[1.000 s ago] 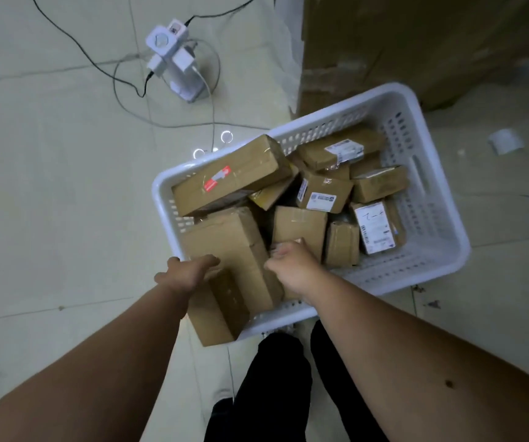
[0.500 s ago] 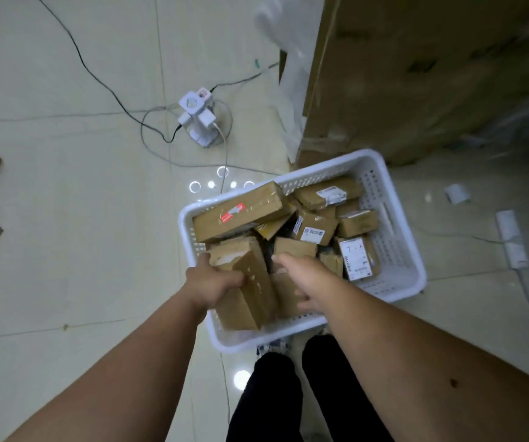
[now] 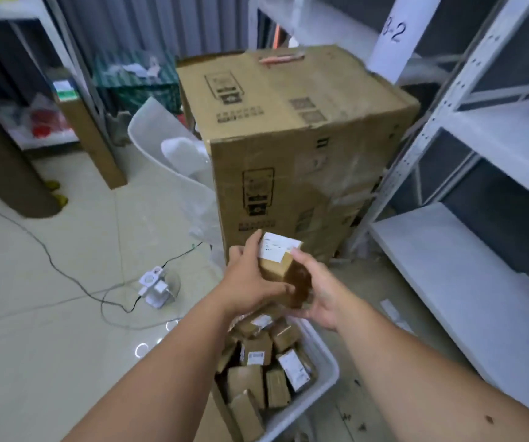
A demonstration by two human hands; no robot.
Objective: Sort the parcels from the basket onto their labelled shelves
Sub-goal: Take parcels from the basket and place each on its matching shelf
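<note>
One parcel (image 3: 283,272) is up out of the basket (image 3: 328,374) and held in both hands above its far end. The left hand (image 3: 250,282) wraps the parcel's left side, thumb under the near face and fingers along the far edge. The right hand (image 3: 317,291) cups the right side from below, with one fingertip on the white label (image 3: 277,248) on top. The label faces up toward the camera, but its print is too blurred to read. By the look of it, the step in hand is reading that label to learn which shelf the parcel belongs on.

The next move calls for matching the code to a shelf mark and carrying the parcel there. A post (image 3: 392,36) at far right bears a handwritten "3-2"; white shelves (image 3: 467,260) run along the right, and I can make out no other marks.

The basket sits on the floor near the person's feet, with many brown parcels inside it. A tall carton (image 3: 295,148) stands just beyond the hands, between the person and the far shelves, so it would have to be skirted. A power strip (image 3: 154,287) and its cable (image 3: 49,260) trail over the floor to the left, a trip risk if the route goes that way.
</note>
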